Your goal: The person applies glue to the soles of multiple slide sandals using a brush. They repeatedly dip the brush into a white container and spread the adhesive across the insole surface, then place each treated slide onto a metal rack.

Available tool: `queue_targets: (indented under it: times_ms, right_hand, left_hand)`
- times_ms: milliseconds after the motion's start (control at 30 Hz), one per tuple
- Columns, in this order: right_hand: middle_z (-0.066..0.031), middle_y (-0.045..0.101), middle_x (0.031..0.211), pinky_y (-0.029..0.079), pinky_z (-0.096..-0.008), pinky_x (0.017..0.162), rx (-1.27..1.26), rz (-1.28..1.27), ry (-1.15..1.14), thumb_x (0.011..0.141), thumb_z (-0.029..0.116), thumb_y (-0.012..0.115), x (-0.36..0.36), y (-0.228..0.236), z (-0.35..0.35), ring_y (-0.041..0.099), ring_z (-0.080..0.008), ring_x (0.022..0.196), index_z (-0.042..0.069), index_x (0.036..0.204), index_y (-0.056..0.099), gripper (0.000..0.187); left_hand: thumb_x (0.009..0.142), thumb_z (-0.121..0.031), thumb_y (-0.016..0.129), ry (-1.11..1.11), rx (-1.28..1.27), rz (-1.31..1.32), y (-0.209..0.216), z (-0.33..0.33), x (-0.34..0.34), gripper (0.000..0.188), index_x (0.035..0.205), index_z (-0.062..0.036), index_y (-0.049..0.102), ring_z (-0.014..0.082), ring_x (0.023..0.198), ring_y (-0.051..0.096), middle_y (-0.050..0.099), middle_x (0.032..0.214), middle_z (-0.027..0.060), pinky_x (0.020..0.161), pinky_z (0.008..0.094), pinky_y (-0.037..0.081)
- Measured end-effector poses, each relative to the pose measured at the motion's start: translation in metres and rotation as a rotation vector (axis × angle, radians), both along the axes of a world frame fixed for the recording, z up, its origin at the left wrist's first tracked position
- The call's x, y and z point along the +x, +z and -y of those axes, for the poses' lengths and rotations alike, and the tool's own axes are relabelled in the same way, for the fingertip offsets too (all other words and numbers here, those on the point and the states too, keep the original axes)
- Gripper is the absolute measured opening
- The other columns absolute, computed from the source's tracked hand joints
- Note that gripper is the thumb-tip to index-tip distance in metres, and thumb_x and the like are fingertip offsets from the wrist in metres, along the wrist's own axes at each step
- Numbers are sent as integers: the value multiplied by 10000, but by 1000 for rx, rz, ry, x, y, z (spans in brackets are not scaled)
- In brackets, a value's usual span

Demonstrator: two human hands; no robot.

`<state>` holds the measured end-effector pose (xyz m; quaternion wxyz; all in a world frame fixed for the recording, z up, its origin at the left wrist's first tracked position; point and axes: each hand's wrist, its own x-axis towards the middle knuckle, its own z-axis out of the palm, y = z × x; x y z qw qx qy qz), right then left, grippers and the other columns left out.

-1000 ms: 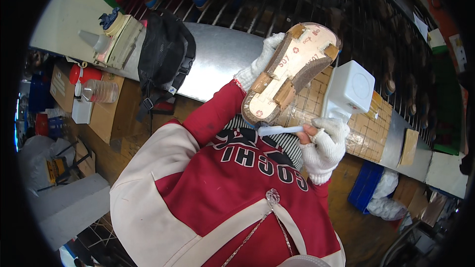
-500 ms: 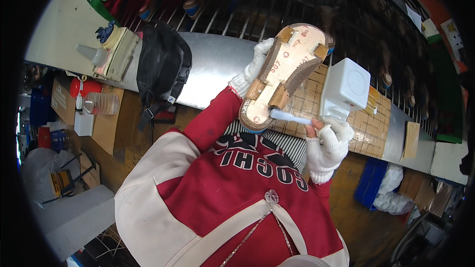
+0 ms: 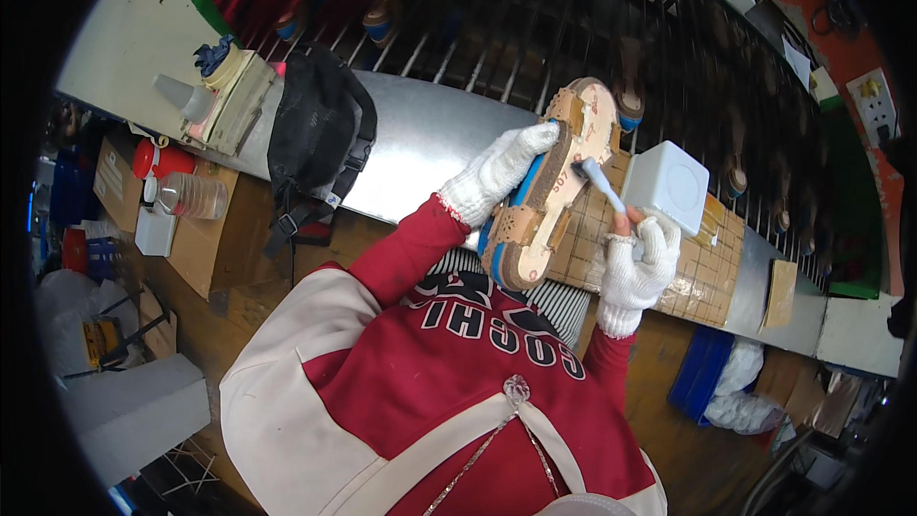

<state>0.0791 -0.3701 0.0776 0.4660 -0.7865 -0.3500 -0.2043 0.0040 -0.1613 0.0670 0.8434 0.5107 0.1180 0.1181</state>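
My left hand (image 3: 499,170), in a white knit glove, grips the side of an unfinished sandal (image 3: 594,117) on a blue shoe last. Its underside faces up, showing a pale insole board with brown cork-like edging and tan strap ends folded over it. My right hand (image 3: 638,266), gloved with bare fingertips, is closed on the pale handle of a small brush (image 3: 606,189). The brush's dark bristles meet the underside around its middle. Right of the sandal stands a white square container (image 3: 671,185), close beyond my right hand.
A cardboard sheet with a grid (image 3: 707,275) lies on the metal bench (image 3: 406,134). To the left is a black bag (image 3: 310,124) with straps. Beyond the bench, a rack of metal bars (image 3: 473,67) holds several shoes on blue lasts. A blue crate (image 3: 700,363) sits below at right.
The sandal has tilted onto its side, showing the blue last, and shifted slightly right and nearer. The brush has moved from the heel end up to the middle of the underside.
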Motion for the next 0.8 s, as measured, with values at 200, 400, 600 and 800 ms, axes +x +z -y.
queue_targets:
  times_ms: [200,400,600,800]
  right_hand:
    - [-89,647,911,453,-304,678,-84,-196,269,779,118,838,-14,-4,18,567,-203,810,25,851,742,151]
    - [-126,632,1040,488,-323,805,11,-826,307,771,228,876,-21,7,-3,600,-191,974,-14,1281,546,654]
    - [-188,569,1311,432,-386,1074,47,-652,482,665,304,948,-10,22,-55,560,-275,1233,-29,1418,424,976]
    - [-108,560,1225,515,-333,970,32,-604,460,660,210,956,4,23,-70,559,-190,1133,-1,1460,389,1003]
  left_hand:
    - [951,-698,526,80,73,-50,13,-10,-10,832,1332,38,587,134,997,668,702,1104,113,885,276,537]
    - [949,-697,531,161,354,-55,24,-10,-15,840,1301,63,594,188,1025,663,700,1113,151,919,311,521]
    - [988,-629,515,136,453,-192,20,-7,-18,763,1360,36,561,198,1076,650,681,1183,169,956,321,505]
    - [972,-692,469,180,581,-346,12,-7,-28,776,1315,-12,616,232,955,690,713,1048,176,872,354,525]
